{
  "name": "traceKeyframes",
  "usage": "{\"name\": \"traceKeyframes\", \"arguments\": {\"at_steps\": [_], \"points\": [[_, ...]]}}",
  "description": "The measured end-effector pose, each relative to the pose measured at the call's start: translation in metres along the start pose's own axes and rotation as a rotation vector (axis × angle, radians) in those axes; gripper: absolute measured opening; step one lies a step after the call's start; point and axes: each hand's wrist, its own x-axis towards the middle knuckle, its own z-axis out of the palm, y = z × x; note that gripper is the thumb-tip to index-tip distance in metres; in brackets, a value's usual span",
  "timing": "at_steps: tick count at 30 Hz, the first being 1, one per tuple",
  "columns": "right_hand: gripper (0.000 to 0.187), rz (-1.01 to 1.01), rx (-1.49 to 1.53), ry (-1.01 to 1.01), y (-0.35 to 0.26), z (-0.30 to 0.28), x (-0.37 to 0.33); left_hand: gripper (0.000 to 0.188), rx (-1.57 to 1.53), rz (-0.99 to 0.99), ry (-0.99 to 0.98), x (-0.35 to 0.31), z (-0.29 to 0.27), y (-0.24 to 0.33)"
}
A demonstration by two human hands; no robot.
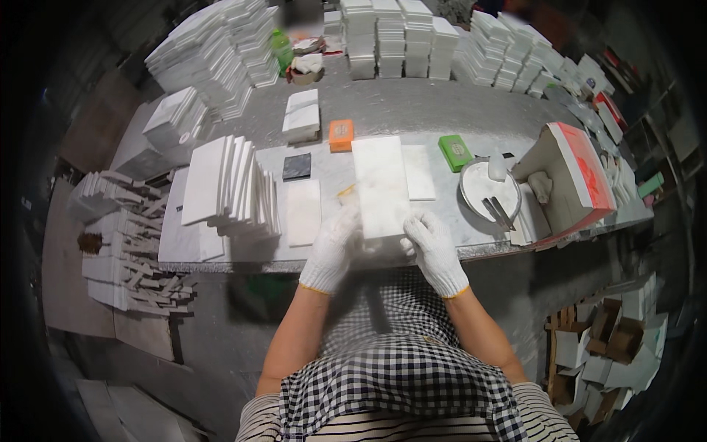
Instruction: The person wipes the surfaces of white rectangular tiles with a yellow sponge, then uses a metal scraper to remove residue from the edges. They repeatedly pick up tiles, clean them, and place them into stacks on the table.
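A white marble-like tile (381, 188) is tilted up above the front of the worktable. My right hand (431, 247), in a white knit glove, grips its lower right corner. At the tile's lower left edge is my gloved left hand (333, 247), its fingers smeared by motion. A blurred yellow bit (346, 191) shows just beyond those fingers; its kind cannot be made out. One white tile (420, 173) lies partly hidden behind the raised one. Another pale tile (304, 214) lies flat left of my left hand, below a small dark grey block (297, 167).
White tiles (232, 184) lean in a row at left. An orange box (341, 135), a green box (455, 152), a bowl of white paste (487, 190) and an open carton (567, 184) stand around. Tall tile stacks (401, 40) line the back. Cartons (604, 339) lie at lower right.
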Motion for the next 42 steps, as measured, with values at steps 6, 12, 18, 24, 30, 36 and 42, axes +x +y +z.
{"name": "traceKeyframes", "arguments": {"at_steps": [6,12,18,24,30,36,42], "points": [[0.022,-0.012,-0.034,-0.062,-0.014,0.022,-0.024,0.048,0.198,0.000,-0.054,-0.019,-0.020,0.018],[0.025,-0.027,-0.077,-0.086,-0.024,0.033,-0.036,0.050,-0.036,0.110,-0.112,-0.037,-0.009,0.028],[0.022,-0.049,-0.082,-0.091,-0.026,0.038,-0.041,0.051,-0.064,0.091,-0.122,-0.041,-0.013,0.028],[0.025,-0.058,-0.078,-0.092,-0.028,0.039,-0.044,0.049,-0.097,0.088,-0.129,-0.043,-0.012,0.030],[0.026,-0.073,-0.076,-0.100,-0.025,0.038,-0.042,0.050,-0.147,0.095,-0.140,-0.044,-0.007,0.033],[0.026,-0.065,-0.084,-0.092,-0.025,0.038,-0.042,0.053,-0.136,0.100,-0.160,-0.044,-0.010,0.030],[0.025,-0.071,-0.074,-0.092,-0.025,0.039,-0.042,0.053,-0.151,0.111,-0.155,-0.043,-0.010,0.028]]}}
